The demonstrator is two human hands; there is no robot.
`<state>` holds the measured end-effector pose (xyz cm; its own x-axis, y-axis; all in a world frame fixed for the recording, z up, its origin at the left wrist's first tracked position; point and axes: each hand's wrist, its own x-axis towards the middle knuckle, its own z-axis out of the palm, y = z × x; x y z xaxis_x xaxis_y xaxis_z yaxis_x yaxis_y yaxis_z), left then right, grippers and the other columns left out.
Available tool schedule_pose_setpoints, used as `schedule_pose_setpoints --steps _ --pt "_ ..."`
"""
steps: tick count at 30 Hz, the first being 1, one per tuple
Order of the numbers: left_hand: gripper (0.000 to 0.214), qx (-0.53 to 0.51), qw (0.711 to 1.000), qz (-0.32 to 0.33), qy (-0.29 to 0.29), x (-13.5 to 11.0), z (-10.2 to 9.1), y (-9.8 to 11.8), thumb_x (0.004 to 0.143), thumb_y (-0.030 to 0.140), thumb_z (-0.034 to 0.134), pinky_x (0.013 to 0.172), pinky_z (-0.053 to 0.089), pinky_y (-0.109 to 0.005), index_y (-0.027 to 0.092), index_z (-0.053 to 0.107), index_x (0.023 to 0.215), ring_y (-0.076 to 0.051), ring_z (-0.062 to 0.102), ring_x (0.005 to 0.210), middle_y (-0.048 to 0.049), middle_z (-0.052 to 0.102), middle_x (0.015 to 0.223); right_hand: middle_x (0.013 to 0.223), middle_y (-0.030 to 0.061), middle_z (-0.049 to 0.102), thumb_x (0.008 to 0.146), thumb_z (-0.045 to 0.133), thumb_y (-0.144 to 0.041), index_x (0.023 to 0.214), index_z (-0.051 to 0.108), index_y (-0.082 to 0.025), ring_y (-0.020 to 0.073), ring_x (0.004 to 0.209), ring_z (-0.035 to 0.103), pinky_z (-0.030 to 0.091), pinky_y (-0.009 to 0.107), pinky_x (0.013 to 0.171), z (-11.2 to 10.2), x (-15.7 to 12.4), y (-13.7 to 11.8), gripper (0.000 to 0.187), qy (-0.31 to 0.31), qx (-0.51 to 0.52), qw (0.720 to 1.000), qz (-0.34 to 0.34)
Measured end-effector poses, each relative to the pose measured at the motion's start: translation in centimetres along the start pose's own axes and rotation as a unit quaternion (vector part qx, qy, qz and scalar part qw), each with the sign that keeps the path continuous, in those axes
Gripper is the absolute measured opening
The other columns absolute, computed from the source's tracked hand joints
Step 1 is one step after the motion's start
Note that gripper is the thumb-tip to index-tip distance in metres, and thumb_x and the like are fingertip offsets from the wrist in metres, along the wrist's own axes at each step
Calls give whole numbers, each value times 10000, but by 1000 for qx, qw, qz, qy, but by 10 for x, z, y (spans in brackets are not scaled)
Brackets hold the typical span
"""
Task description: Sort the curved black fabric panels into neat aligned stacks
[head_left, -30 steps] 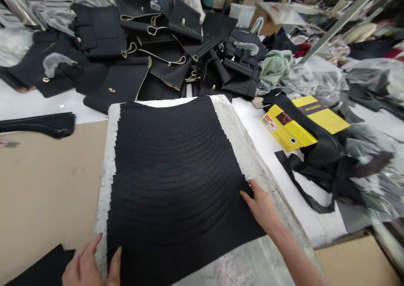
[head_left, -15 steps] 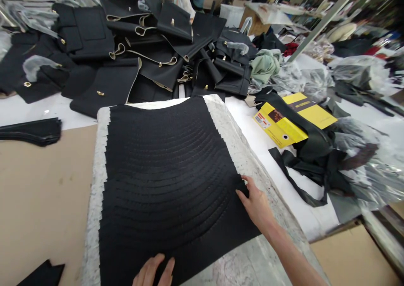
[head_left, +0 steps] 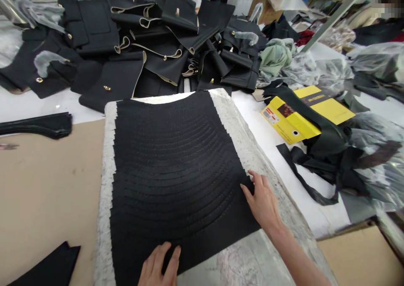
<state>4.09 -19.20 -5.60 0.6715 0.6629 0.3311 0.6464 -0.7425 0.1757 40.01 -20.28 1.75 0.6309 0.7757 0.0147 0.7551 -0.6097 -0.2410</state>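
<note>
A fanned stack of black leather pieces [head_left: 173, 168] lies spread in curved overlapping rows on a white marble slab [head_left: 240, 134]. My right hand [head_left: 263, 201] rests at the stack's right edge, fingers closed on the corner of a piece. My left hand [head_left: 159, 267] lies flat on the near edge of the stack, fingers stretched out together, holding nothing.
A heap of black bag panels with gold studs [head_left: 151, 41] fills the far side. A yellow box [head_left: 299, 117] and black straps [head_left: 318, 168] lie to the right among plastic wrap. A thin pile of black strips [head_left: 41, 125] sits at left on brown board [head_left: 47, 185].
My left hand has moved from the slab's near left corner rightward onto the stack's near edge. My right hand has stayed at the right edge, gripping the corner.
</note>
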Motion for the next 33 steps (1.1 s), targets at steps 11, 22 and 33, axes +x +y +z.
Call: schedule_pose_setpoints --steps 11,22,33 --pt "327 -51 997 -47 -36 12 -23 12 849 102 495 839 485 -367 222 659 1105 -244 548 1038 -95 601 1130 984 66 590 948 422 -227 987 579 -203 236 917 524 407 385 766 15 -19 4 163 41 7 982 -182" --pt "377 -39 996 -62 -56 16 -29 15 829 71 509 848 496 -373 237 644 1140 -244 539 1037 -85 596 1126 1029 62 602 963 417 -245 1042 579 -218 233 979 530 412 395 820 16 -31 6 182 -12 36 976 -215" --pt "438 -62 995 -54 -48 11 -43 18 812 26 460 841 519 -391 195 622 1182 -253 535 1075 -116 588 1150 1055 53 584 950 483 -222 1072 580 -237 216 964 523 422 378 794 5 -58 -49 156 -55 114 949 -290"
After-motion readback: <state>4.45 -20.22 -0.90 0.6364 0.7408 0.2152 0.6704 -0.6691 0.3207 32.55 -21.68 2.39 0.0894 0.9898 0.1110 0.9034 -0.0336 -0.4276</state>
